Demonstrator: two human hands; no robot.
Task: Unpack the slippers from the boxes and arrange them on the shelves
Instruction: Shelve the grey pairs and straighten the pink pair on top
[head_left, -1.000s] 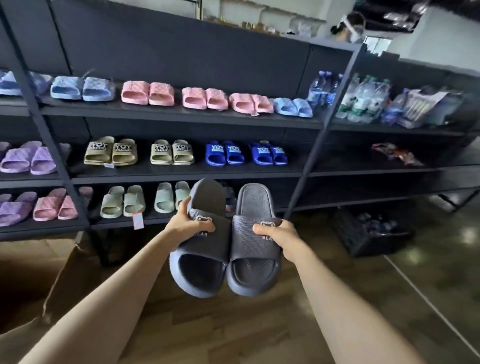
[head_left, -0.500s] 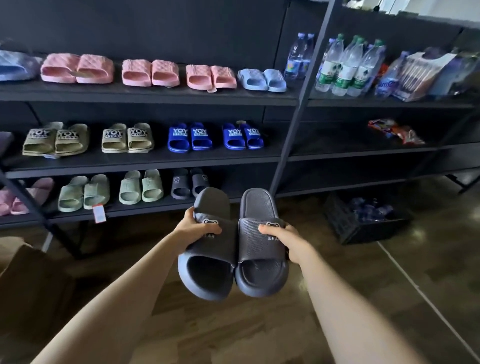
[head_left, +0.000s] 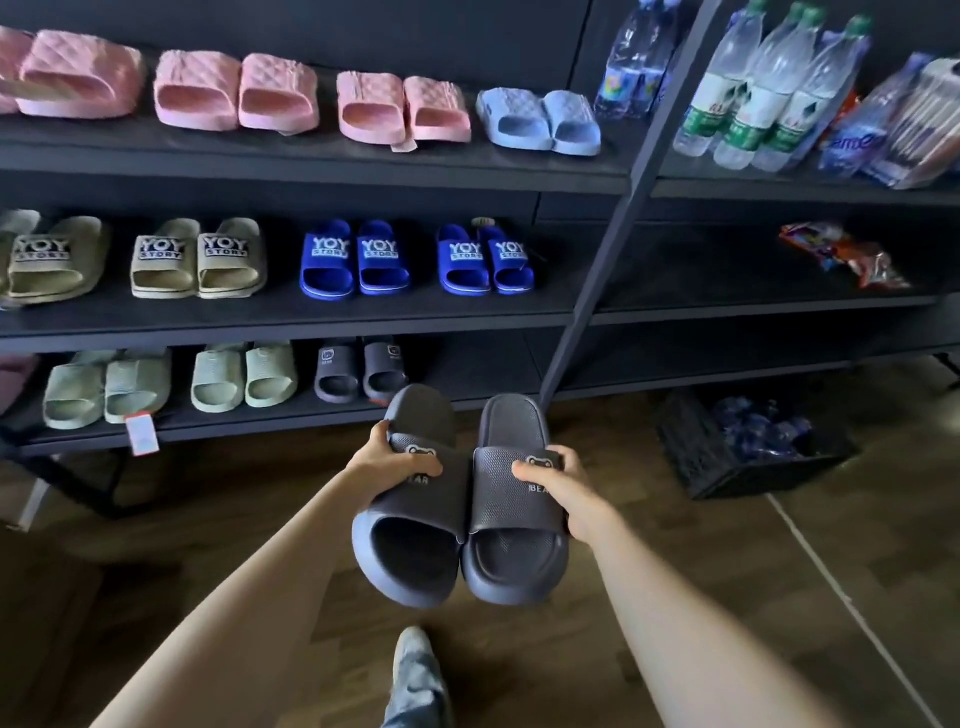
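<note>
I hold a pair of dark grey slippers side by side in front of the shelves, toes toward me. My left hand (head_left: 392, 460) grips the strap of the left grey slipper (head_left: 410, 545). My right hand (head_left: 558, 480) grips the strap of the right grey slipper (head_left: 514, 551). Both straps carry a small bear logo. Just beyond them, on the bottom shelf (head_left: 467, 402), stands a matching dark grey pair (head_left: 361, 371), with bare shelf to its right.
Pink and light blue slippers (head_left: 537, 122) fill the top shelf; beige and blue pairs (head_left: 356, 260) the middle; pale green pairs (head_left: 244, 376) the bottom. Water bottles (head_left: 769, 98) stand on the right unit. A black crate (head_left: 748, 447) sits on the floor at right. My foot (head_left: 415, 675) shows below.
The view has moved closer to the shelves and to the right. The slippers stay held in both hands, now nearer the bottom shelf beside the matching grey pair.
</note>
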